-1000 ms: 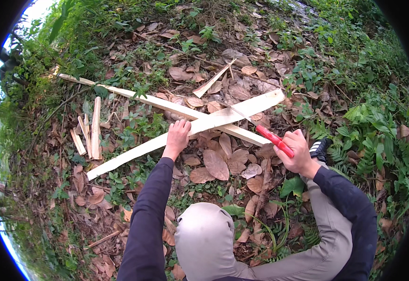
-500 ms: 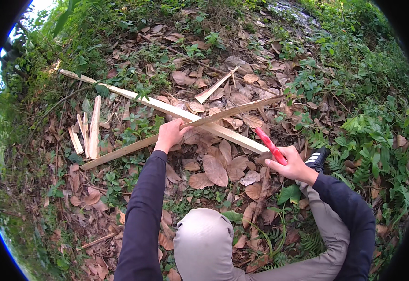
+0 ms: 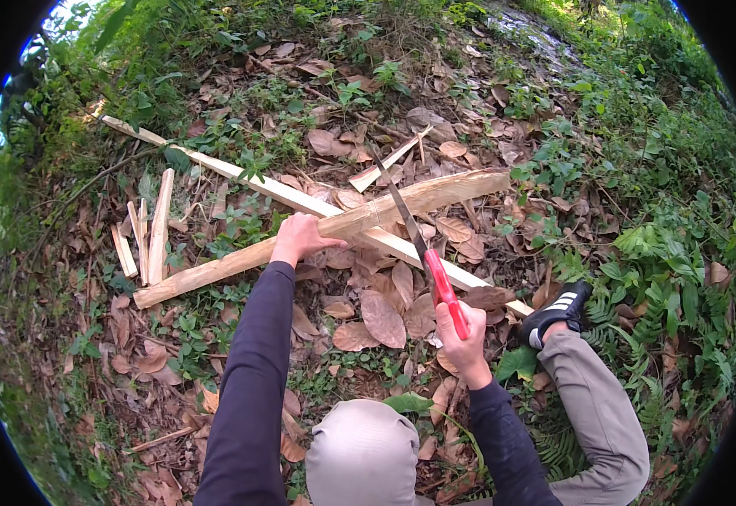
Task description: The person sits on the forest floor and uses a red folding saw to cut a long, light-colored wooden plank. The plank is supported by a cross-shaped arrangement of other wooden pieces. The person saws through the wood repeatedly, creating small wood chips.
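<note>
My left hand (image 3: 300, 237) is closed round the middle of a rough split plank (image 3: 216, 271), pressing it where it crosses a long, thin wooden strip (image 3: 271, 187) on the ground. My right hand (image 3: 462, 341) grips the red handle of a hand saw (image 3: 405, 207). Its dark, narrow blade points away from me and passes across the plank, right of my left hand. Whether the teeth touch the wood, I cannot tell. A thin line marks the plank's upper face just left of the blade.
Several short split sticks (image 3: 159, 228) lie at the left, and a pointed wood sliver (image 3: 392, 160) lies beyond the plank. Dry leaves (image 3: 382, 319) and low green plants (image 3: 646, 244) surround the wood. My shoe (image 3: 558, 312) rests by the strip's near end, and my knee (image 3: 364, 455) is close below.
The plank has rolled so its broad face shows. My right hand has moved left and nearer to me, and the saw blade now shows over the plank. My left hand still holds the plank.
</note>
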`<move>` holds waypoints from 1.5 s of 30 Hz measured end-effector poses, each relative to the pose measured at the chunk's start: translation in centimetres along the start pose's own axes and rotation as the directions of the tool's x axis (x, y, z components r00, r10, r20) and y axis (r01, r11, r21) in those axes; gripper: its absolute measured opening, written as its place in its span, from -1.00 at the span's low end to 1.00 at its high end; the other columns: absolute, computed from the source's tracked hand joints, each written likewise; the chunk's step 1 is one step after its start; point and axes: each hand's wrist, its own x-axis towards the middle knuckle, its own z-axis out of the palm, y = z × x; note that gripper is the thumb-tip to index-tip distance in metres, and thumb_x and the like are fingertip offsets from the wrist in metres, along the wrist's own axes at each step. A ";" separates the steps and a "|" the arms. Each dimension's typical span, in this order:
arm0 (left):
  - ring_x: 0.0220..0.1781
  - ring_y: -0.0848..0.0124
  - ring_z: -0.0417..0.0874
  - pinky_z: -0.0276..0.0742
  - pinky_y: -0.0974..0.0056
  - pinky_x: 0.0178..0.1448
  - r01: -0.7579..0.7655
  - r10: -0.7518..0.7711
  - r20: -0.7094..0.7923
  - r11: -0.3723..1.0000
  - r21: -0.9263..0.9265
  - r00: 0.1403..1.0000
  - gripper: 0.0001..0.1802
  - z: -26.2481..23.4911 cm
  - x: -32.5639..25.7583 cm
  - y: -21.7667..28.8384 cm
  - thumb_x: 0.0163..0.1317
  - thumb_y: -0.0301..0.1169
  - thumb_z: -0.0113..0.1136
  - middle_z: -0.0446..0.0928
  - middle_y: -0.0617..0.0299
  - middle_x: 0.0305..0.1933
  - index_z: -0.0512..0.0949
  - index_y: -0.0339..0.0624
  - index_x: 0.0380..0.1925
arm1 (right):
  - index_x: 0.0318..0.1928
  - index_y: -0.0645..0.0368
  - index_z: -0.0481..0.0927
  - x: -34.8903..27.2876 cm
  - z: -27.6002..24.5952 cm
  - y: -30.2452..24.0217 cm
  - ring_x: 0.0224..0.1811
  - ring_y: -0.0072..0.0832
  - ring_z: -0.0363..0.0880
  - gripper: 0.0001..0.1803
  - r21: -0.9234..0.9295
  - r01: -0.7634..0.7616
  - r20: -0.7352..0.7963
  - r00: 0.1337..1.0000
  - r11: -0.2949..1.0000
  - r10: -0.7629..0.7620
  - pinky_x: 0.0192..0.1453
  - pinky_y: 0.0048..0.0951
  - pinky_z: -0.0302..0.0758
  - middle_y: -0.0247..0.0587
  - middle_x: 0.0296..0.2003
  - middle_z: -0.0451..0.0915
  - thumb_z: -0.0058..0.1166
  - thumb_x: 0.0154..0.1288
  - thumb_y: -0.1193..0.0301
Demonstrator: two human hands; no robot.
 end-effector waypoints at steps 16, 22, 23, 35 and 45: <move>-0.21 0.01 0.78 0.69 0.03 -0.02 0.074 -0.074 0.006 0.997 -0.034 0.997 0.11 0.5 0.2 -0.2 -0.15 0.70 0.09 0.71 -0.14 -0.36 0.76 -0.30 -0.37 | -0.59 0.20 0.47 -0.8 3.1 1.5 -0.80 -0.53 0.29 -0.70 -0.113 0.105 0.028 0.994 0.988 -0.103 -0.63 -0.39 0.18 -0.34 -0.78 0.31 0.19 0.31 0.53; -0.24 0.00 0.78 0.69 0.04 -0.03 0.060 -0.062 -0.031 0.997 -0.051 0.998 0.10 0.8 0.3 -0.4 -0.14 0.69 0.08 0.71 -0.14 -0.38 0.77 -0.29 -0.36 | -0.57 0.20 0.46 -0.9 3.3 0.8 -0.79 -0.49 0.31 -0.71 -0.109 0.124 0.031 0.992 0.986 -0.122 -0.61 -0.37 0.20 -0.31 -0.76 0.32 0.19 0.30 0.53; -0.25 0.00 0.78 0.69 0.04 -0.03 0.058 -0.060 -0.028 0.997 -0.053 0.998 0.10 0.7 0.2 -0.4 -0.14 0.69 0.08 0.71 -0.14 -0.38 0.77 -0.29 -0.36 | -0.57 0.21 0.47 -1.1 3.3 1.0 -0.79 -0.48 0.31 -0.72 -0.120 0.137 0.039 0.990 0.983 -0.134 -0.61 -0.36 0.20 -0.30 -0.75 0.32 0.19 0.30 0.53; -0.24 0.00 0.78 0.69 0.04 -0.02 0.065 -0.067 -0.029 0.996 -0.058 0.997 0.08 0.8 0.2 -0.4 -0.13 0.68 0.10 0.71 -0.14 -0.37 0.77 -0.28 -0.37 | -0.55 0.24 0.50 -1.4 3.3 0.9 -0.78 -0.42 0.34 -0.74 -0.128 0.148 0.051 0.989 0.981 -0.142 -0.60 -0.34 0.22 -0.24 -0.74 0.37 0.19 0.30 0.52; -0.21 0.01 0.78 0.67 0.03 0.00 0.045 -0.045 -0.007 0.999 -0.005 0.999 0.02 -0.5 0.7 -0.9 -0.08 0.61 0.16 0.72 -0.11 -0.37 0.76 -0.26 -0.26 | -0.57 0.22 0.48 -1.2 4.1 0.8 -0.79 -0.43 0.36 -0.71 -0.087 0.096 0.039 0.995 0.992 -0.093 -0.61 -0.35 0.23 -0.22 -0.75 0.35 0.20 0.31 0.51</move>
